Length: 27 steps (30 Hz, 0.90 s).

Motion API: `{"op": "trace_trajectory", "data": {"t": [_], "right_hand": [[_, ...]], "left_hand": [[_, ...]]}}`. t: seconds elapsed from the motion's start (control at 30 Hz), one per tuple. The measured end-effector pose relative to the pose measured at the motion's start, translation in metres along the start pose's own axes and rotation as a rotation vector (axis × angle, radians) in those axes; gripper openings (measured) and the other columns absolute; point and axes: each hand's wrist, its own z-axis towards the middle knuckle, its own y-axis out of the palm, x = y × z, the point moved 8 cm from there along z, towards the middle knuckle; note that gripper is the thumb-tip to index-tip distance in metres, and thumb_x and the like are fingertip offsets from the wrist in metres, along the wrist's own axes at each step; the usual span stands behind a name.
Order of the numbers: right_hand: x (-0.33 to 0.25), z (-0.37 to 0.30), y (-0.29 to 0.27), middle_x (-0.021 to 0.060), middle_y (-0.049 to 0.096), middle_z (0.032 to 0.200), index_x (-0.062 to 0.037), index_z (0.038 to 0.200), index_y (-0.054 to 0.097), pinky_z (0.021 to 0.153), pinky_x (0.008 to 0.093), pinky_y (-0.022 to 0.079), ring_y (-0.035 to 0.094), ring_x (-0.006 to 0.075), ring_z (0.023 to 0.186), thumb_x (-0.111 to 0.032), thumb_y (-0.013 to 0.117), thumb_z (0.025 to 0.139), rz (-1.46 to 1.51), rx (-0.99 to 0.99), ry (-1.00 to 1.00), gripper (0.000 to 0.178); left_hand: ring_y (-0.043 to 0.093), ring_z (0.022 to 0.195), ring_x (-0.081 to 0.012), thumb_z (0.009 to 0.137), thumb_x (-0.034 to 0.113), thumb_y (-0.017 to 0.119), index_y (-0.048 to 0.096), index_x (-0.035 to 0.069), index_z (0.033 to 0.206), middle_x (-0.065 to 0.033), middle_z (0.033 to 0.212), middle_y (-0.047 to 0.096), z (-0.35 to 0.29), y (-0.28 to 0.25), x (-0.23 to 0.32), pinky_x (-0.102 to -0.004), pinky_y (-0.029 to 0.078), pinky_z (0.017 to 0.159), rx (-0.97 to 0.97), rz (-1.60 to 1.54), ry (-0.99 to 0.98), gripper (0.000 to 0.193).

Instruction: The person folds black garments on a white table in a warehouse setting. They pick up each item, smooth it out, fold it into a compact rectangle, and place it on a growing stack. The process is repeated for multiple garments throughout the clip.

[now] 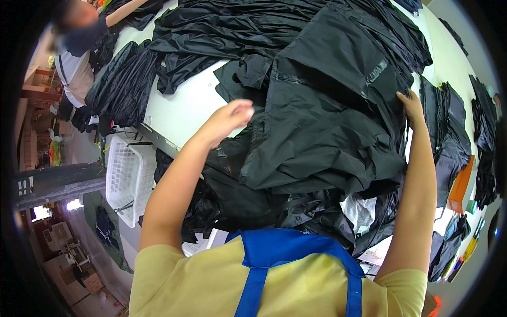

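Note:
A large black garment [322,137] of thin, slightly shiny cloth lies spread and creased in front of me; I cannot tell whether it is a jacket or trousers. My right hand [413,108] pinches its right edge between thumb and fingers. Beyond the garment's left edge, my left hand [229,122] is raised with its fingers curled in, slightly blurred, and no cloth shows in it. More black garments [237,195] lie bunched below the spread one, close to my body. A striped light cloth [359,212] shows among them.
Long heaps of black garments [227,29] cover the far side of the white table [177,113]. A white plastic basket [124,174] stands by its left edge. On the right are further black garments [449,121] and an orange box [461,185]. Another person [79,58] works at far left.

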Motion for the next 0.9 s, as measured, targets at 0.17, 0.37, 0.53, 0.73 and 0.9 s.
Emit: {"op": "trace_trajectory", "data": {"t": [0.17, 0.37, 0.53, 0.73, 0.9], "right_hand": [[0.017, 0.014, -0.009, 0.0112, 0.065, 0.101, 0.0043, 0.124, 0.053, 0.082, 0.0292, 0.046, 0.061, 0.0192, 0.087, -0.020, 0.072, 0.077, 0.021, 0.076, -0.065, 0.057], [-0.030, -0.029, -0.036, -0.0028, 0.061, 0.079, -0.0044, 0.103, 0.062, 0.054, 0.0212, 0.038, 0.051, 0.0064, 0.062, -0.019, 0.070, 0.081, 0.177, 0.034, -0.017, 0.028], [-0.042, -0.063, -0.118, -0.0102, 0.049, 0.071, -0.0093, 0.105, 0.060, 0.047, 0.0176, 0.025, 0.037, 0.0009, 0.053, -0.019, 0.069, 0.083, 0.319, 0.134, -0.079, 0.026], [-0.042, -0.099, -0.242, -0.0054, 0.060, 0.087, -0.0099, 0.110, 0.062, 0.057, 0.0191, 0.036, 0.051, 0.0054, 0.067, -0.017, 0.069, 0.084, 0.243, 0.308, -0.200, 0.028], [-0.219, -0.251, -0.289, 0.0080, 0.065, 0.084, 0.0009, 0.099, 0.062, 0.062, 0.0271, 0.047, 0.060, 0.0160, 0.069, -0.010, 0.071, 0.081, -0.240, 0.974, -0.752, 0.023]], "left_hand": [[0.054, 0.111, -0.0198, 0.090, 0.024, 0.061, 0.040, -0.003, 0.134, -0.0157, 0.127, 0.052, 0.092, 0.034, 0.019, -0.0309, 0.043, 0.095, 0.177, -0.057, 0.001, 0.056], [0.060, 0.095, -0.0143, 0.088, 0.005, 0.058, 0.057, -0.007, 0.115, -0.0100, 0.107, 0.063, 0.094, 0.044, 0.056, -0.0273, 0.047, 0.086, 0.042, -0.459, 0.205, 0.029], [0.060, 0.094, -0.0124, 0.089, 0.000, 0.055, 0.058, -0.006, 0.114, -0.0087, 0.106, 0.064, -0.002, 0.054, 0.133, -0.0272, 0.048, 0.087, -0.092, -0.593, 0.365, 0.026], [0.059, 0.088, -0.0104, 0.089, 0.002, 0.057, 0.061, -0.005, 0.111, -0.0043, 0.100, 0.065, -0.045, 0.062, 0.170, -0.0246, 0.047, 0.083, -0.136, -0.449, 0.575, 0.023], [0.052, 0.074, -0.0046, 0.081, 0.001, 0.061, 0.066, 0.003, 0.090, 0.0046, 0.079, 0.059, -0.032, 0.036, 0.257, -0.0200, 0.042, 0.070, 0.222, 0.489, 0.930, 0.011]]}}
